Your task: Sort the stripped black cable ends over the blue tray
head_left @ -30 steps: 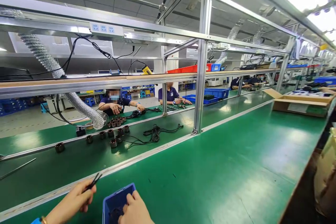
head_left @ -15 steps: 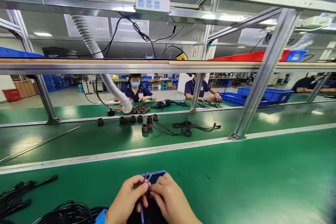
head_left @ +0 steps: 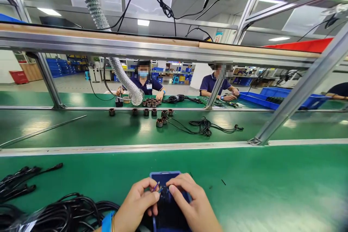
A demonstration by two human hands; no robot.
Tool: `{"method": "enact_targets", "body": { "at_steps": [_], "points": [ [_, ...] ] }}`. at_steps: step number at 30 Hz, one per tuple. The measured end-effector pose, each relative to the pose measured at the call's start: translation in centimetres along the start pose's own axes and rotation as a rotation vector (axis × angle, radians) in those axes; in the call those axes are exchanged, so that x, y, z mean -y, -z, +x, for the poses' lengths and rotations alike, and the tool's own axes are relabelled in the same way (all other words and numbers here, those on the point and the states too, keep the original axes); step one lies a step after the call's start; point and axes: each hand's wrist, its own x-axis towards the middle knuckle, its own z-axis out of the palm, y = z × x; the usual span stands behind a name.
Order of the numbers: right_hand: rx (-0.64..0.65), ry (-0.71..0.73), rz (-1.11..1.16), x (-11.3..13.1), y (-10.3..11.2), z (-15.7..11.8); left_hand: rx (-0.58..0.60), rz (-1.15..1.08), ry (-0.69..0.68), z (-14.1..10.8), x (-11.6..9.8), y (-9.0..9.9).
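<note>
My left hand (head_left: 143,200) is closed, thumb against fingers, on thin coloured wires (head_left: 157,187) whose ends stick up past the fingertips. Close on its right, my right hand (head_left: 190,197) has thumb and index finger nearly together by a small dark piece; whether they grip it is too small to tell. Both hands are over a blue tray (head_left: 165,173) with dark contents that lies on the green table (head_left: 258,188). A blue band (head_left: 108,221) circles my left wrist.
Black cables (head_left: 70,214) lie at the lower left. Beyond a pale ledge (head_left: 108,149) are copper-wound coils (head_left: 159,122), a black cable bundle (head_left: 205,127) and a thin rod (head_left: 43,130). Metal posts (head_left: 293,94) hold a shelf. Two people (head_left: 143,79) sit across, near blue bins (head_left: 293,96).
The view has tilted down and shifted. My right hand has drawn slightly away from my left, its fingers more spread, and more of the blue tray shows between them.
</note>
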Motion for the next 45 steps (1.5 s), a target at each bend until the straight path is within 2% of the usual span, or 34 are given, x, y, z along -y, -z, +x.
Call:
{"method": "enact_targets", "body": {
  "at_steps": [4, 12, 22, 27, 32, 35, 45],
  "points": [
    [-0.001, 0.094, -0.051, 0.5, 0.1, -0.2, 0.031, 0.031, -0.005, -0.3, 0.0, 0.1],
    [0.006, 0.150, -0.089, 0.7, -0.1, -0.2, 0.028, 0.061, -0.024, -0.4, 0.0, 0.2],
    [0.005, 0.081, -0.116, 0.9, -0.8, -0.4, -0.037, 0.003, -0.068, -0.2, 0.5, 0.2],
    [0.016, 0.174, -0.184, 0.1, -1.3, -0.7, -0.081, -0.009, -0.053, -0.3, 0.4, 0.2],
    [-0.018, 0.067, -0.070, 0.3, -0.6, -0.3, -0.060, 0.036, -0.015, -0.5, 0.1, 0.1],
    [0.015, 0.011, 0.027, 0.7, -0.4, -0.2, -0.020, 0.070, -0.015, -0.6, 0.2, 0.2],
    [0.088, -0.034, 0.121, 0.9, -0.6, -0.4, 0.012, 0.078, -0.039, -0.6, 0.2, 0.3]
  ]
}}
